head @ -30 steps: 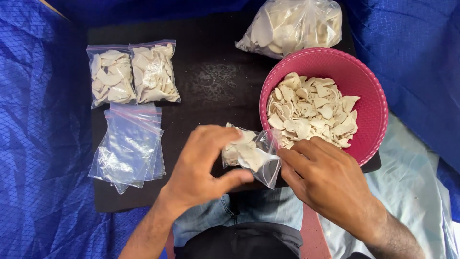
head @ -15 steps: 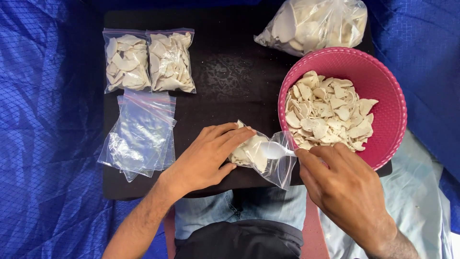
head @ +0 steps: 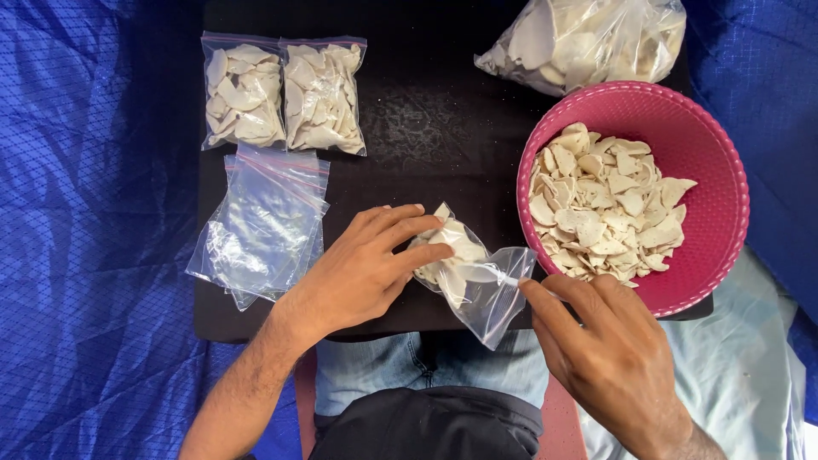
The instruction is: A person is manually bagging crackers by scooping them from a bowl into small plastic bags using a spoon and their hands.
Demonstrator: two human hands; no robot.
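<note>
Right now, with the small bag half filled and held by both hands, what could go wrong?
1. The small bag lies on its side with its mouth at the right hand; the chips might slide out.
2. The left hand presses on the chips; they may break.
3. The pink bowl overhangs the board's edge and could tip if bumped.

Person is wearing blue jeans and a dark top below the fingers (head: 409, 223); both forearms showing bare, no sleeves.

Clear zip bag (head: 474, 277), half-full w/ pale chips, tilted, on black board edge.
</note>
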